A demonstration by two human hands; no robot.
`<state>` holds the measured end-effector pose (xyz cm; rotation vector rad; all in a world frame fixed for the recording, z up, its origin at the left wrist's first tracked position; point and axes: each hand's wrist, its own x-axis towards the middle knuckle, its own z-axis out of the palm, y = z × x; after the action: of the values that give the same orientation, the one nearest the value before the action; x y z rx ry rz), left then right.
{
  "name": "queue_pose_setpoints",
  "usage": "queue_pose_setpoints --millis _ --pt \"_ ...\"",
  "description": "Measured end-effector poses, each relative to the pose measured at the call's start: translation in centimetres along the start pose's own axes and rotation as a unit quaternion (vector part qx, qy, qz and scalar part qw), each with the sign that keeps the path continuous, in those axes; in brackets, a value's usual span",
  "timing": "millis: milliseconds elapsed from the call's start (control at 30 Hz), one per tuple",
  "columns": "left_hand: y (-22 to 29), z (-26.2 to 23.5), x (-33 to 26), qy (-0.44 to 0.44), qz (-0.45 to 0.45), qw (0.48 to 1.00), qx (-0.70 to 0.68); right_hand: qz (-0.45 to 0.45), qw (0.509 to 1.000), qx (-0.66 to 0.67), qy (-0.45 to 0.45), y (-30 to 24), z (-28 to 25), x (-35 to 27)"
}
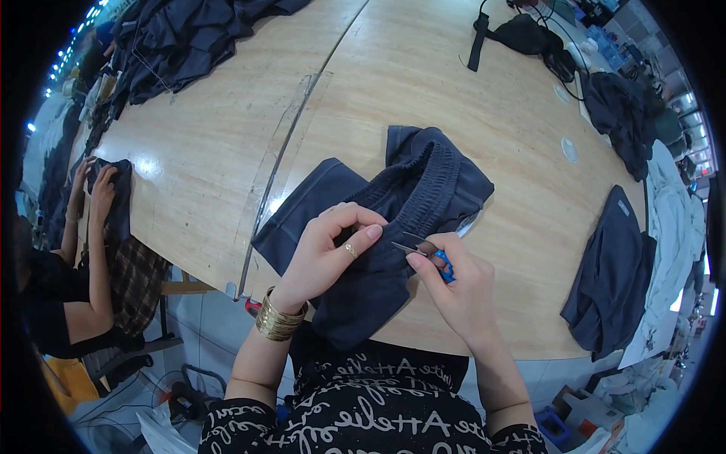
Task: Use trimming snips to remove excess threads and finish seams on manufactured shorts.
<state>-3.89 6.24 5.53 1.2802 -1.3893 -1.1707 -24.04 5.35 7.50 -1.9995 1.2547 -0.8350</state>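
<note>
Patterned shirt [378, 412] fronts table [529, 204]; left hand [327, 246] partly hides dark garment [374, 284].

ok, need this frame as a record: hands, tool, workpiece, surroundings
left hand: holds dark garment near its gathered waistband
right hand: holds scissors
scissors: blue handle, blades parted, beside waistband
surface: wooden table
table, far left: dark cloth pile
table, right: another dark garment
co-worker: at left, handling dark cloth

Pale wood-grain table [340, 98] spreading wide, dark seam [285, 147] running across. Charcoal elastic-waisted garment [427, 198] lying near front edge, dark cloth heap [189, 49] sprawling far left, second dark garment [607, 280] lying right, black strapped item [522, 34] resting far right.
</note>
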Motion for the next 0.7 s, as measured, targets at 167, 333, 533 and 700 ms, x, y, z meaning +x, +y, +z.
queue_pose_setpoints --millis 167,333,533,700 --pt "0.61 0.19 -0.43 -0.001 -0.009 0.999 -0.043 0.017 0.999 -0.029 0.006 -0.75 -0.31 0.27" --pt "0.72 0.26 -0.48 0.000 -0.026 0.997 -0.066 0.010 0.999 -0.043 0.004 -1.02 -0.56 0.33" --pt "0.76 0.30 -0.61 0.002 -0.038 0.996 -0.085 0.012 0.999 -0.042 0.010 -1.14 -0.51 0.26" --pt "0.87 0.31 -0.67 -0.002 -0.036 0.995 -0.088 0.011 0.999 -0.039 0.011 -1.06 -0.49 0.11"
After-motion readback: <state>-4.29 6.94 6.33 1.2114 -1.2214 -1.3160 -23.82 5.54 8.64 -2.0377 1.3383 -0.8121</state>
